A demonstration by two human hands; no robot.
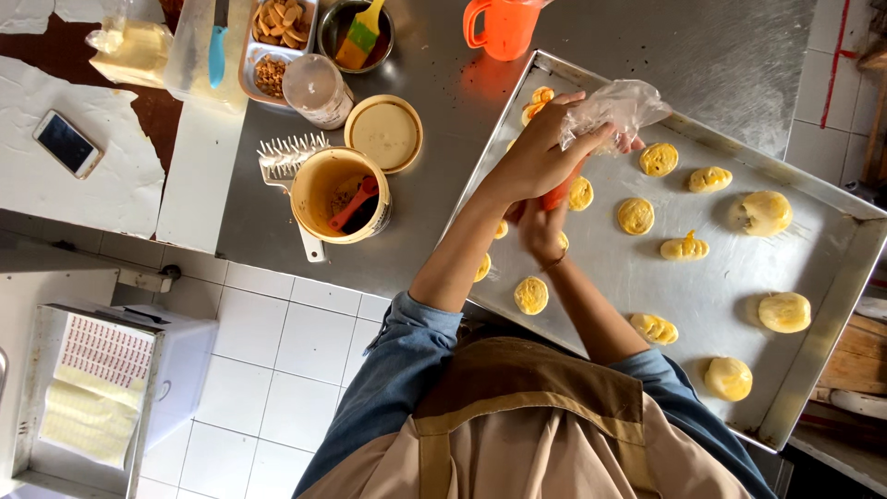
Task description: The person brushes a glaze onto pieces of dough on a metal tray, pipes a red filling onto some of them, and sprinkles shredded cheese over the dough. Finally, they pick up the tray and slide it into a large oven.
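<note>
Left hand [540,152] clenched around our piping bag [614,109] at upper centre over the tray [702,286], right hand [543,229] pinching its orange tip; soft, slippery plastic, we judge—best gripped near the twisted top.

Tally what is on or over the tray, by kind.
Pastries: 14 showing; the arms may hide more
Bag: 1
Hands: 2, left hand and right hand, both gripping the bag
Total: 17
</note>
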